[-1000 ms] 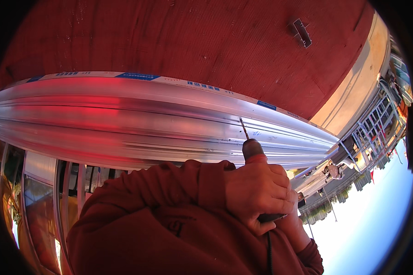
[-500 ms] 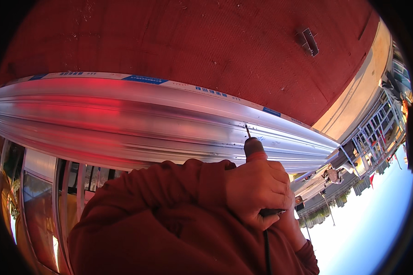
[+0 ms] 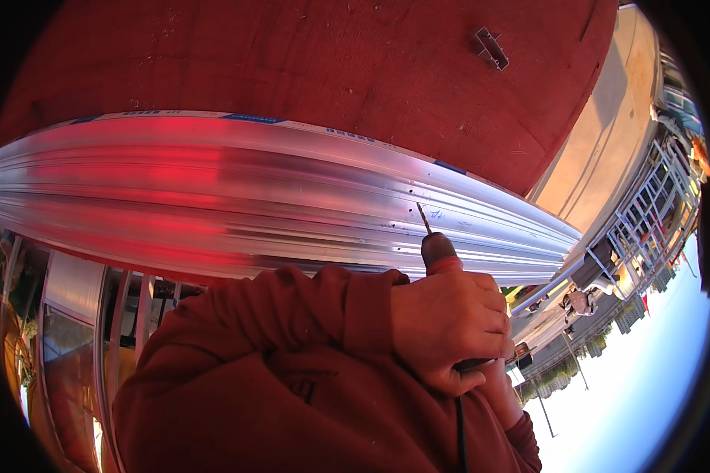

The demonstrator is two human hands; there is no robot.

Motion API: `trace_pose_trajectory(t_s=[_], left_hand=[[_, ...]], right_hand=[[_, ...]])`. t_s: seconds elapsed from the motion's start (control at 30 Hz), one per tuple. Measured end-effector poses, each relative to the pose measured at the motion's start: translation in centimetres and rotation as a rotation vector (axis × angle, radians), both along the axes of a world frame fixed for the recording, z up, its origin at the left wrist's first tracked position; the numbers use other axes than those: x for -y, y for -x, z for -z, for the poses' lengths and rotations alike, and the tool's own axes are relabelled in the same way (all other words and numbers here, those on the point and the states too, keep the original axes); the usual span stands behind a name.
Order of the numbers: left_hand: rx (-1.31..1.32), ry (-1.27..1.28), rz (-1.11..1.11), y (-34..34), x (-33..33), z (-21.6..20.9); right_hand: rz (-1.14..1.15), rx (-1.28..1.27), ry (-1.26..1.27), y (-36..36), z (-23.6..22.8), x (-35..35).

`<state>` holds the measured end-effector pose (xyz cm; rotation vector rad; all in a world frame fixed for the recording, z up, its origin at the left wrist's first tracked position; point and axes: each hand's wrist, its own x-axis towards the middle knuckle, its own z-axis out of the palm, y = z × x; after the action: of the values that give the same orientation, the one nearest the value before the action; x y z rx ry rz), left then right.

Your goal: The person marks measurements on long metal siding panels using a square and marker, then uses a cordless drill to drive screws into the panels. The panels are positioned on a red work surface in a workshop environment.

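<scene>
A corded power drill (image 3: 439, 251) with a thin drill bit (image 3: 424, 217) points away from me over long silver metal profiles (image 3: 315, 197). My left hand (image 3: 450, 327) is closed around the drill body, its sleeve crossing from the left. Mostly hidden behind it, my right hand (image 3: 501, 378) shows only its wrist and a bit of its edge at the drill's rear; its fingers cannot be seen. The bit's tip lies close to several small dark holes in the profiles and appears apart from them. A black cord (image 3: 461, 433) hangs below the hands.
Beyond the profiles spreads a red board surface (image 3: 292, 55), with a short cut piece of profile (image 3: 492, 49) lying on it. A metal frame rack (image 3: 647, 197) stands at the far right. Framed panels (image 3: 75, 307) are at the left.
More of the bit shows now; its tip has come away from the hole it was at. The view has shifted slightly, and both hands stay at the drill.
</scene>
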<state>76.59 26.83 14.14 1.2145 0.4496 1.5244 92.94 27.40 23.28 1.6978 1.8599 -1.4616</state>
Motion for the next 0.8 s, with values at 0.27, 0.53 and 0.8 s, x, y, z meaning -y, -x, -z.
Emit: trace_pose_trajectory(t_s=[0.27, 0.53, 0.8], left_hand=[[0.026, -0.052, -0.088, -0.4, -2.0, -0.3], [0.011, 0.009, -0.087, -1.1, -3.2, 1.5], [0.017, 0.015, -0.091, -0.9, -3.5, 2.0]], right_hand=[[0.017, 0.021, 0.005, 0.3, -0.3, 0.1], [-0.013, 0.012, 0.037, -0.3, 0.8, -1.7], [-0.022, 0.017, 0.05, -0.3, 0.9, -2.1]])
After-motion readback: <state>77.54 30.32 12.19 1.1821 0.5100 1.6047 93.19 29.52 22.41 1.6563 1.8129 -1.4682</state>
